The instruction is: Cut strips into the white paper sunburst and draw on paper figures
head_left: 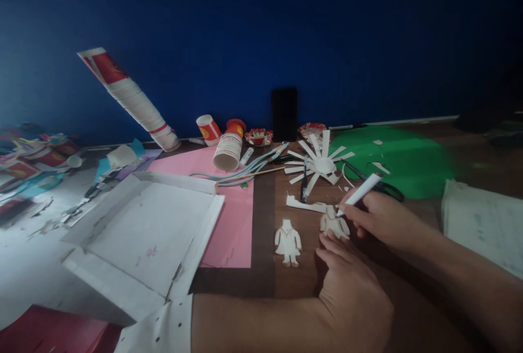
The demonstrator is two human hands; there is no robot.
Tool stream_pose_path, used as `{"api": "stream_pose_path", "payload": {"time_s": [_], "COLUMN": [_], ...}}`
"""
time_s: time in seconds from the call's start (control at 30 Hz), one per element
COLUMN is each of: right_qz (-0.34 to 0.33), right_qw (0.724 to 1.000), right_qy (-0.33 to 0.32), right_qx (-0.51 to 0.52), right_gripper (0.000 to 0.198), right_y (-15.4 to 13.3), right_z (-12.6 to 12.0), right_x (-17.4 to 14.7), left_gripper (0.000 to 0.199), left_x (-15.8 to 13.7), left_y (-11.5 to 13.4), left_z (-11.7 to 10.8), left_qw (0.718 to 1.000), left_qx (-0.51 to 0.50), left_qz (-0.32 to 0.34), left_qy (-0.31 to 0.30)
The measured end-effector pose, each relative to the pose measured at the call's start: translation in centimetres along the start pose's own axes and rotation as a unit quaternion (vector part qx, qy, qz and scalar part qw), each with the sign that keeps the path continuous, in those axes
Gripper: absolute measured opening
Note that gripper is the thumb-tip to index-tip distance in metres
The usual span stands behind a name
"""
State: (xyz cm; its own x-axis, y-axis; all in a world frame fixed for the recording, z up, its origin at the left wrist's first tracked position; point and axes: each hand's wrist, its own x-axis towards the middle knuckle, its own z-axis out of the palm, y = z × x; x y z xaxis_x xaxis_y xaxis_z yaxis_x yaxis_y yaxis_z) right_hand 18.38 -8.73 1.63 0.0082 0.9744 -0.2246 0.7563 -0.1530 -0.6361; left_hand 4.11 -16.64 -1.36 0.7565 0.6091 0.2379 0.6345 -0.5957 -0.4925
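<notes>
In my right hand (382,218) a white marker (363,193) is pinched, its tip down at the neck of a small white paper doll cutout (332,223). My left hand (351,282) rests on the table with its fingertips stretched onto the lower part of that cutout, partly hiding it. To the left lies a second paper figure (287,243), with a drawn neckline, arms and feet. A torn white paper strip (305,204) touches or nearly touches the top of the first cutout. Beyond it a black pen (304,181) lies beside a cup cut into a sunburst of strips (324,165).
Scissors (390,189) lie on green paper (412,159). At left are an open white box lid (151,227), pink paper (237,244) and a leaning stack of paper cups (137,105). A dark phone (284,114) stands against the blue wall; white sheets (482,227) lie right.
</notes>
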Motion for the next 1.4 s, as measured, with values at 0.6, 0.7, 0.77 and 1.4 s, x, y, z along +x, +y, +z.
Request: {"api": "stream_pose_path", "payload": {"time_s": [0.6,0.7,0.77,1.4], "right_qz": [0.016,0.012,0.018,0.011], "right_qw": [1.0,1.0,1.0,0.999], "right_qy": [0.013,0.015,0.016,0.04], "right_qx": [0.001,0.004,0.004,0.003], "right_gripper": [0.023,0.021,0.021,0.022], "right_y": [-0.23,-0.48,-0.56,-0.25], "right_z": [0.11,0.03,0.01,0.17], "right_x": [0.07,-0.06,-0.08,0.11], "left_gripper": [0.038,0.038,0.038,0.038], "left_x": [-0.15,-0.09,-0.04,-0.03], "left_y": [0.12,0.07,0.02,-0.14], "left_z": [0.14,0.11,0.1,-0.01], "left_qw": [1.0,1.0,1.0,1.0], "left_qx": [-0.011,-0.013,-0.01,-0.008], "left_qz": [-0.008,-0.012,-0.013,-0.007], "left_qy": [0.003,0.005,0.003,0.013]}}
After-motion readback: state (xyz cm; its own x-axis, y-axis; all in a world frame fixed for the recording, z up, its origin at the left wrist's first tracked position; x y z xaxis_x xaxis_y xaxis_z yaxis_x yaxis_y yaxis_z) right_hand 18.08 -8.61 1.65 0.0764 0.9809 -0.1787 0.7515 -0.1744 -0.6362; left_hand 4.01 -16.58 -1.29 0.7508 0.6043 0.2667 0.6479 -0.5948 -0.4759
